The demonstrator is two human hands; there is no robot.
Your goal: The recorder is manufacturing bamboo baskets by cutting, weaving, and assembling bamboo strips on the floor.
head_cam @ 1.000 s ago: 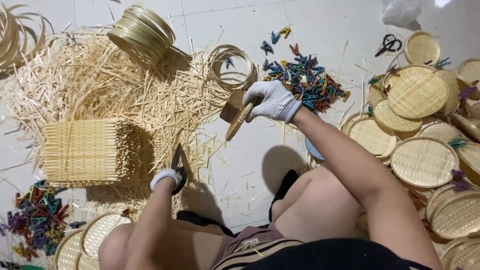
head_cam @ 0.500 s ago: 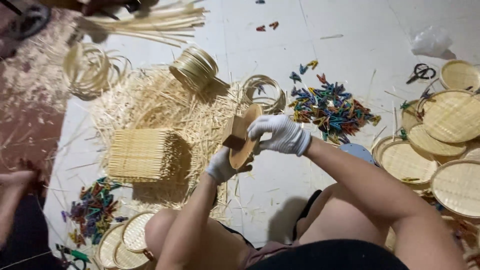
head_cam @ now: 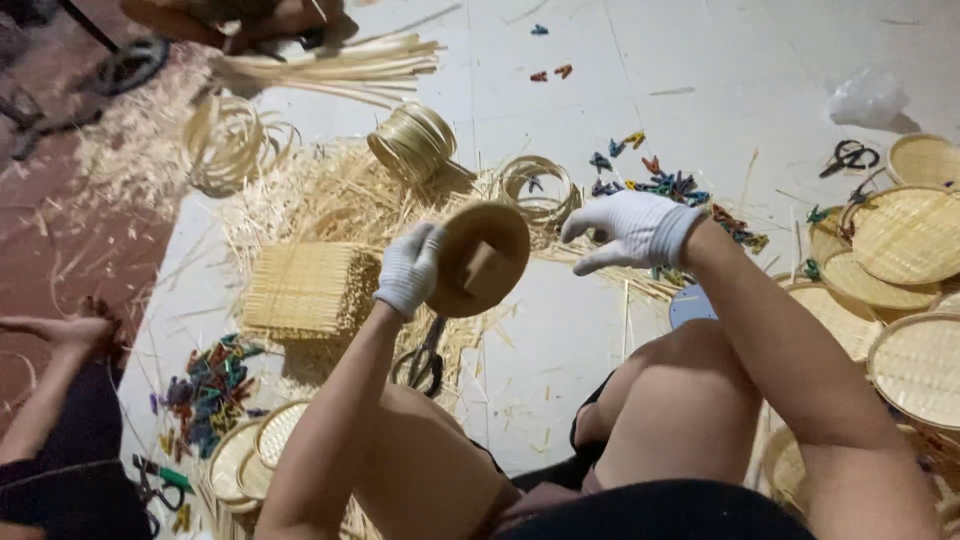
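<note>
The left hand (head_cam: 410,268) is gripping a round wooden disc (head_cam: 480,258), its flat face tilting toward us. The right hand (head_cam: 630,228) is hanging half open, holding nothing.

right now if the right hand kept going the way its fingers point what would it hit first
Most likely the round wooden disc held by the left hand; the right hand points leftward at its rim, though depth is unclear.

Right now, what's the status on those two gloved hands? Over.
Left hand grips round wooden disc, raised. Right hand open, apart from it. Scissors on floor beneath, among bamboo strips. Nothing between the hands.
</note>
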